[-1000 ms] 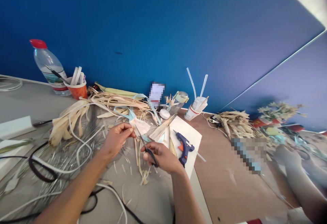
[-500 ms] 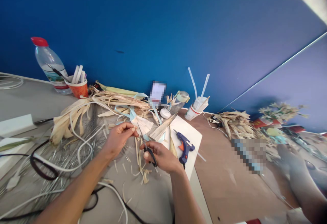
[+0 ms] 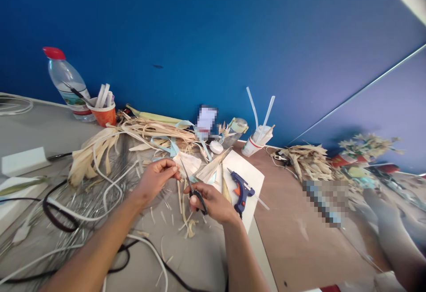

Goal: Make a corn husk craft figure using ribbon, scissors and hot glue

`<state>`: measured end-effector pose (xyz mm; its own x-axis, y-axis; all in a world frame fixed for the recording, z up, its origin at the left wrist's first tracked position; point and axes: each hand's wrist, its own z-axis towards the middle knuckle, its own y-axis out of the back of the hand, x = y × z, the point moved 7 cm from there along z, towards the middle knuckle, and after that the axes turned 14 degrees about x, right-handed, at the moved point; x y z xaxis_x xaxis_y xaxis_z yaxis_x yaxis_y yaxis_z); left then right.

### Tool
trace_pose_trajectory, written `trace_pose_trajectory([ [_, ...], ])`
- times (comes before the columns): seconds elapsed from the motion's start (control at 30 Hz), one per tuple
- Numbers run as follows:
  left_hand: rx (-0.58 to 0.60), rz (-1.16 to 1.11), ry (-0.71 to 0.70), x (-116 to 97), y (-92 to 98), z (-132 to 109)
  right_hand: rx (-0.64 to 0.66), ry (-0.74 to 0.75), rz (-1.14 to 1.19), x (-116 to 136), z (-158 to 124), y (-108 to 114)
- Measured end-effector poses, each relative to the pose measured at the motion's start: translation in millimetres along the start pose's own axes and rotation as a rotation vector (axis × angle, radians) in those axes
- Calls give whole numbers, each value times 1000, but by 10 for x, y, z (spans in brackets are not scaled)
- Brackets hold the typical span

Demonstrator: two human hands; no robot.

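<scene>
My left hand (image 3: 155, 177) pinches a pale piece of corn husk (image 3: 188, 163) at its fingertips, just above the table. My right hand (image 3: 210, 202) is closed round the black handles of a pair of scissors (image 3: 192, 186), whose blades point up and left toward the pinched husk. Thin husk trimmings (image 3: 186, 221) lie on the grey table below both hands. A blue and orange glue gun (image 3: 242, 188) rests on a white sheet (image 3: 251, 174) just right of my right hand.
A heap of dried husks (image 3: 109, 143) lies at the left, with white and black cables (image 3: 66, 214) trailing over the table. A water bottle (image 3: 66, 83), an orange cup (image 3: 103, 111) and a white cup with glue sticks (image 3: 258, 139) stand by the blue wall. Another person's hand (image 3: 382, 212) is at the right.
Both hands stayed close together; the scissors shifted slightly up toward the husk, and a few more trimmings lie below. The view drifted a little.
</scene>
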<state>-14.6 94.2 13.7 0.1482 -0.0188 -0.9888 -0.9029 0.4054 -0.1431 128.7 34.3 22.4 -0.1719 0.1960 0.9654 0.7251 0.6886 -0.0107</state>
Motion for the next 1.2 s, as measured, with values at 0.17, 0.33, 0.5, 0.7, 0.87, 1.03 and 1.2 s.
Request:
trace_pose_trajectory([
  [0.17,-10,4,25,3,3,-4,-19,-4,7,-28,-4,18],
  [0.33,-4,0,29,1,3,-2,-14,-1,16,-59,4,24],
  [0.5,6,29,22,9,16,8,-32,-20,21,-117,8,42],
  [0.7,36,34,22,43,49,14,-38,-48,8,-110,-5,50],
  [0.87,69,34,-1,38,52,20,-36,-62,14,-98,-14,54],
  [1.03,79,68,7,3,39,12,-21,-67,5,-109,-21,60],
  [1.2,88,140,19,-37,35,2,-18,-75,-38,-143,-13,79],
])
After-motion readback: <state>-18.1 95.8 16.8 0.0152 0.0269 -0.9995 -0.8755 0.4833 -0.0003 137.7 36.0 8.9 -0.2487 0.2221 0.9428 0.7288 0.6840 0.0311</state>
